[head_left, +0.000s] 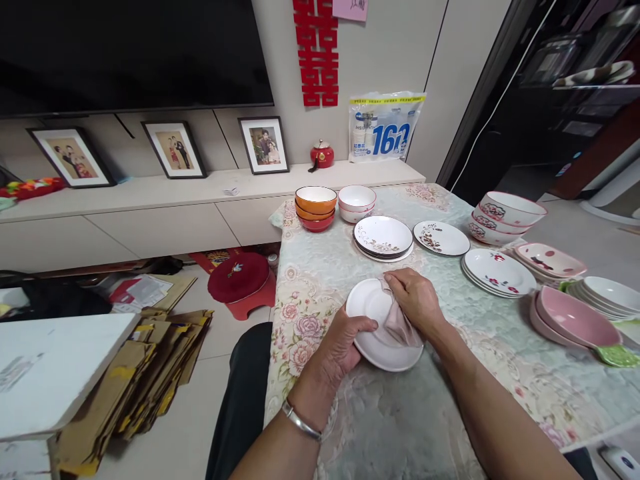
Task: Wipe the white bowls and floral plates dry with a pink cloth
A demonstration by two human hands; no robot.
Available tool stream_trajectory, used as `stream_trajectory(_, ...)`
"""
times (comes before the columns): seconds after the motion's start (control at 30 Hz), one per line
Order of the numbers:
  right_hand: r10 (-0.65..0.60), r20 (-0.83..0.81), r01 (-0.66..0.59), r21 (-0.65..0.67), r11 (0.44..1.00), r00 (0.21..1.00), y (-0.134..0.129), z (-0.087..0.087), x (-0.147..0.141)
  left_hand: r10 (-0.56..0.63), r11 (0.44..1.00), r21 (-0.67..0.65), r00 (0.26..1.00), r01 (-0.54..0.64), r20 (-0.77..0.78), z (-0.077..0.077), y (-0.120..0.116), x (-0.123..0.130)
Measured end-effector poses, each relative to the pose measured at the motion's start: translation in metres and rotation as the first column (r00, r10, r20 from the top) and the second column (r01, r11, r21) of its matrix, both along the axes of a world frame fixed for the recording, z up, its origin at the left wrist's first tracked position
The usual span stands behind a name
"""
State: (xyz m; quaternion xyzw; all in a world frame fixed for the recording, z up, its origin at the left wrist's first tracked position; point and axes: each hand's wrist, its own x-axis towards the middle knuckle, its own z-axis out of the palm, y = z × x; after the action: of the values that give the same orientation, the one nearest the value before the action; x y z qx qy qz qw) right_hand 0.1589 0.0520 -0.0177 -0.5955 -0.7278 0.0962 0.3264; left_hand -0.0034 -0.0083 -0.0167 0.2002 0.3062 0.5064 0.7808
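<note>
My left hand point(345, 340) grips a plain white plate point(367, 293) by its left edge, thumb on the upper face. A white rounded rim point(393, 360) shows on the near side; I cannot tell whether it belongs to a second plate. A pale pink cloth point(399, 327) is bunched in my right hand point(415, 300) and lies against the plate's face. Just beyond my hands stand a stack of white plates with a brown pattern point(383, 233) and a dark-rimmed plate point(441, 237).
Orange and red bowls point(316, 208) and white bowls point(357, 202) stand at the back of the flowered tablecloth point(310, 293). To the right are flowered plates point(499, 270), stacked bowls point(507, 217) and pink dishes point(580, 317). A red stool point(242, 283) and flattened cardboard point(135, 380) are at left.
</note>
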Motion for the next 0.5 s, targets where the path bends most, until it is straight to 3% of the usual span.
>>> stream_trajectory(0.07, 0.016, 0.012, -0.017, 0.018, 1.0, 1.0, -0.002, 0.0, 0.0, -0.001, 1.0, -0.005, 1.0, 0.001, -0.008, 0.0, 0.0, 0.0)
stream_trajectory(0.13, 0.146, -0.015, -0.145, 0.052, 0.988, 0.989, -0.007, 0.003, -0.006, -0.013, 1.0, -0.003, 1.0, 0.013, -0.006, -0.001, 0.001, 0.0)
stream_trajectory(0.23, 0.43, -0.08, -0.426, 0.061, 0.903, 0.899, -0.015, 0.009, -0.02, -0.005, 1.0, 0.019, 1.0, 0.005, 0.001, -0.003, 0.002, 0.0)
stream_trajectory(0.3, 0.553, -0.117, -0.551, 0.052, 0.833, 0.825, -0.016, 0.012, -0.025, 0.017, 0.999, 0.04, 1.0, -0.016, -0.005, -0.003, 0.003, 0.001)
stream_trajectory(0.37, 0.572, -0.154, -0.574, 0.031, 0.818, 0.806, -0.014, 0.013, -0.024, 0.016, 0.998, 0.057, 1.0, -0.015, -0.009, -0.003, 0.002, 0.001)
stream_trajectory(0.5, 0.431, -0.259, -0.472, -0.122, 0.873, 0.864, -0.003, 0.011, -0.01, -0.034, 0.998, 0.044, 0.999, 0.035, -0.014, -0.001, 0.001, 0.0)
